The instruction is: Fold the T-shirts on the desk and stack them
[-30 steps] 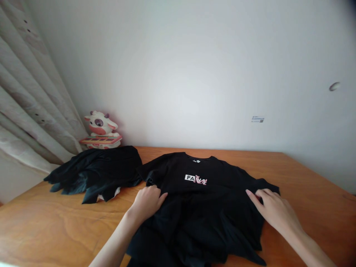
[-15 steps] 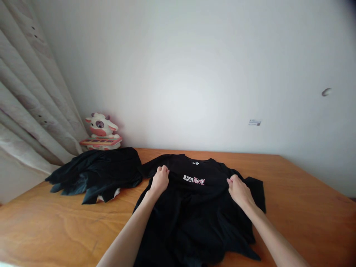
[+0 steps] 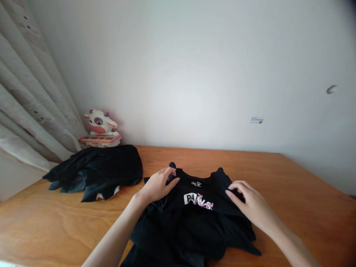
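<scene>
A black T-shirt (image 3: 200, 222) with "PAWS"-like white and pink lettering lies rumpled on the wooden table, its neckline toward the wall. At its left shoulder is my left hand (image 3: 160, 184), thumb and fingers apart, with the fingertips over or touching the cloth. On the opposite side, my right hand (image 3: 249, 200) is also open, thumb and fingers parted close to the right shoulder. Whether its fingertips touch the fabric I cannot tell. The sleeves are bunched and partly hidden behind my hands.
Another black garment (image 3: 105, 167) lies in a heap at the left of the wooden table (image 3: 300, 207). Behind it stands a cow toy with a keyboard (image 3: 100, 128). A pale curtain (image 3: 36, 89) hangs at the left, and a white wall (image 3: 194, 74) borders the table's back.
Both hands have let go of the shirt's chest and opened near its shoulders. The shirt's upper part has come closer to me, and its sleeves are now bunched rather than spread out.
</scene>
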`<state>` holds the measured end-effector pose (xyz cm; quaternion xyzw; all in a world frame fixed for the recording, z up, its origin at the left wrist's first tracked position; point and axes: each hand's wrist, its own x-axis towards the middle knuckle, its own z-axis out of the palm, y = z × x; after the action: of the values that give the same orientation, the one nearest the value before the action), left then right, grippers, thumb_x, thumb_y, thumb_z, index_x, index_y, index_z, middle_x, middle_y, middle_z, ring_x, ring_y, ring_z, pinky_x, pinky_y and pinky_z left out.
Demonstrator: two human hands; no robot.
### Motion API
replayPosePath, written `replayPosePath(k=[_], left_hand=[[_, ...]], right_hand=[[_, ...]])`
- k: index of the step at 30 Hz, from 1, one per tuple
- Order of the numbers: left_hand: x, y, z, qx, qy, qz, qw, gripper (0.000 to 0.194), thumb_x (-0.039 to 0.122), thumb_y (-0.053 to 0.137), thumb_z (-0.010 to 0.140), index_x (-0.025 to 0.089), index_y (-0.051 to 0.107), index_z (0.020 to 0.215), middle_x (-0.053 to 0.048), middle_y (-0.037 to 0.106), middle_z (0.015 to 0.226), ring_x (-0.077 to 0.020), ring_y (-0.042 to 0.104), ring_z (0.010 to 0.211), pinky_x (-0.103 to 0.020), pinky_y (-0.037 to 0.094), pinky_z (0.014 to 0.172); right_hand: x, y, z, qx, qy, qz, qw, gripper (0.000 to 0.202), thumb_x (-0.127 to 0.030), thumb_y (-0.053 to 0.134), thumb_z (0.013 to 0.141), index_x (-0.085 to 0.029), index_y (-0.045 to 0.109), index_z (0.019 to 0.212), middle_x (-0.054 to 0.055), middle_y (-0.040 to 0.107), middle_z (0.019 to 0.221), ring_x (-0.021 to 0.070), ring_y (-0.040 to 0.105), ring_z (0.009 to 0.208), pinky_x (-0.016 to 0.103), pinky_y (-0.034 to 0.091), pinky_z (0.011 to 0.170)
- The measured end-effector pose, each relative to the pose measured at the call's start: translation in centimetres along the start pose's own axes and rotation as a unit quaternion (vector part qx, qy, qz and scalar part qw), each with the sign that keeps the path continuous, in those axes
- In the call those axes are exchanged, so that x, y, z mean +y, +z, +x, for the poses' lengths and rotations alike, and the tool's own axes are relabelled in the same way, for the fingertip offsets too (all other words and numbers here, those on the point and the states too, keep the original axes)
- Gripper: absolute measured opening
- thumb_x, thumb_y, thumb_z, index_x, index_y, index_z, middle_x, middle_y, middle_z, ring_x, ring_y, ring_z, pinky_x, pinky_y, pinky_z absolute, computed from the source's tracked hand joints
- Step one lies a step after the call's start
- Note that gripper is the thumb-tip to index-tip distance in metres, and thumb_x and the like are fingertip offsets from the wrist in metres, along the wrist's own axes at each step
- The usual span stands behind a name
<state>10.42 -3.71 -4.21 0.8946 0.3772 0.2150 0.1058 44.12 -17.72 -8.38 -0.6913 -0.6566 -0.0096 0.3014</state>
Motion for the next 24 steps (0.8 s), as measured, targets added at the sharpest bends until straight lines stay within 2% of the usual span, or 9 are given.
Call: replayPosePath(k=[4,8,10,12,14,17,18,21,24], left_hand=[[0.1,4.0,2.8,-0.086,-0.071,0.071,0.991,0.056,0.035,0.063,0.090,0.018,0.047,0.141,-0.018,0.065,0.133,-0.0327,0.066,0.118,-0.040,0.050,0.098],[-0.9,5.4,3.7,-0.112,-0.139,0.121,0.976,0.040,0.020,0.065,0.084,0.008,0.062,0.122,-0.024,0.069,0.116,-0.0357,0.070,0.108,-0.042,0.054,0.091],[-1.3,5.2,4.0,-0.094,-0.139,0.116,0.979,0.022,0.019,0.061,0.088,0.011,0.067,0.106,-0.021,0.071,0.107,-0.0328,0.072,0.101,-0.040,0.055,0.087],[-1.5,4.4,4.0,-0.061,-0.136,0.110,0.983,0.020,0.019,0.050,0.095,0.014,0.067,0.105,-0.018,0.068,0.110,-0.0281,0.071,0.101,-0.037,0.055,0.088],[-1.6,3.0,3.4,0.028,-0.135,0.096,0.986,0.030,0.021,0.035,0.103,0.017,0.063,0.113,-0.015,0.064,0.118,-0.0244,0.067,0.107,-0.036,0.053,0.092],[-1.7,0.4,0.7,0.228,-0.089,0.024,0.969,0.030,0.031,0.032,0.105,0.020,0.060,0.109,-0.011,0.062,0.107,-0.0229,0.063,0.102,-0.036,0.052,0.092],[-1.7,-0.5,-0.4,0.244,-0.053,-0.002,0.968,0.027,0.034,0.036,0.103,0.021,0.060,0.103,-0.009,0.062,0.101,-0.0222,0.063,0.097,-0.035,0.053,0.088],[-1.4,-2.5,-3.4,0.062,0.024,0.018,0.998,0.024,0.037,0.046,0.099,0.023,0.061,0.087,-0.005,0.063,0.088,-0.0204,0.064,0.084,-0.032,0.052,0.080],[-0.5,-2.9,-4.5,-0.134,-0.006,0.127,0.983,0.024,0.041,0.058,0.091,0.023,0.062,0.075,-0.005,0.065,0.082,-0.0233,0.065,0.080,-0.035,0.052,0.076]], right_hand=[[-0.8,3.0,2.4,-0.053,0.005,-0.098,0.994,0.050,-0.036,0.059,0.089,-0.024,0.054,0.138,0.014,0.064,0.134,0.0311,0.064,0.122,0.042,0.054,0.095],[0.8,3.7,4.1,-0.115,0.071,-0.152,0.979,0.031,-0.025,0.057,0.089,-0.017,0.067,0.118,0.016,0.074,0.116,0.0318,0.071,0.107,0.040,0.054,0.087],[1.2,3.3,4.6,-0.069,0.081,-0.132,0.986,0.027,-0.030,0.049,0.095,-0.019,0.068,0.111,0.014,0.076,0.113,0.0313,0.072,0.103,0.040,0.054,0.084],[1.3,2.4,4.8,0.029,0.091,-0.087,0.992,0.031,-0.038,0.043,0.098,-0.023,0.066,0.111,0.012,0.077,0.109,0.0309,0.074,0.097,0.039,0.054,0.079],[1.4,1.1,4.4,0.119,0.084,-0.023,0.989,0.034,-0.046,0.042,0.097,-0.025,0.065,0.109,0.010,0.078,0.105,0.0301,0.075,0.093,0.038,0.054,0.077],[2.3,-1.4,3.0,0.148,0.060,0.042,0.986,0.038,-0.055,0.047,0.093,-0.025,0.063,0.109,0.011,0.077,0.107,0.0297,0.073,0.099,0.037,0.055,0.082],[2.8,-2.2,2.4,0.134,0.058,0.050,0.988,0.042,-0.056,0.051,0.090,-0.025,0.061,0.116,0.011,0.077,0.106,0.0299,0.073,0.099,0.038,0.055,0.083],[3.7,-4.0,0.5,0.026,0.040,0.033,0.998,0.067,-0.047,0.058,0.085,-0.024,0.044,0.146,0.009,0.076,0.099,0.0285,0.072,0.089,0.038,0.056,0.079],[3.0,-4.2,-0.8,-0.101,-0.037,-0.039,0.993,0.078,-0.024,0.059,0.077,-0.035,0.043,0.152,0.005,0.072,0.104,0.0265,0.069,0.091,0.039,0.055,0.082]])
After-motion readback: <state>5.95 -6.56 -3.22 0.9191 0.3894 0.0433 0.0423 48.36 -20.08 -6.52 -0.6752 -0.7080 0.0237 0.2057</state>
